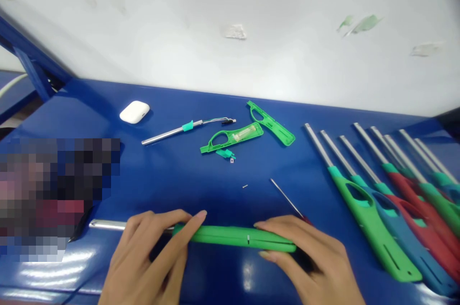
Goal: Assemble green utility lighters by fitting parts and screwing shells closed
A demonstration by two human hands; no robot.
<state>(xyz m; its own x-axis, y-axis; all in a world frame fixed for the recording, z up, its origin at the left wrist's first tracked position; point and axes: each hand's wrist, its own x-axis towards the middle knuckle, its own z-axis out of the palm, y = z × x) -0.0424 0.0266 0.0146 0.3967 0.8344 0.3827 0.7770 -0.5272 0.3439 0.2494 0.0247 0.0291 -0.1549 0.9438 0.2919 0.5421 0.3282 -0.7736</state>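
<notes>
A green lighter (233,238) with a metal tube lies sideways between my hands near the front of the blue table. My left hand (154,252) is closed around its teal collar and the tube end, the tube sticking out to the left. At the handle's right end, my right hand (309,252) pinches it between thumb and fingers. Behind them lie an opened green shell half (247,133) with a clear part inside, another green shell half (275,128), and a metal tube with wires (172,133). A small teal piece (225,153) sits beside the first shell half.
Several green, blue and red lighters (377,228) lie in a row at the right. A thin screwdriver (287,197) and a tiny screw (245,186) are at mid-table. A white case (134,112) is at the back left, a pixelated area at the far left, and a white wall (287,56) behind.
</notes>
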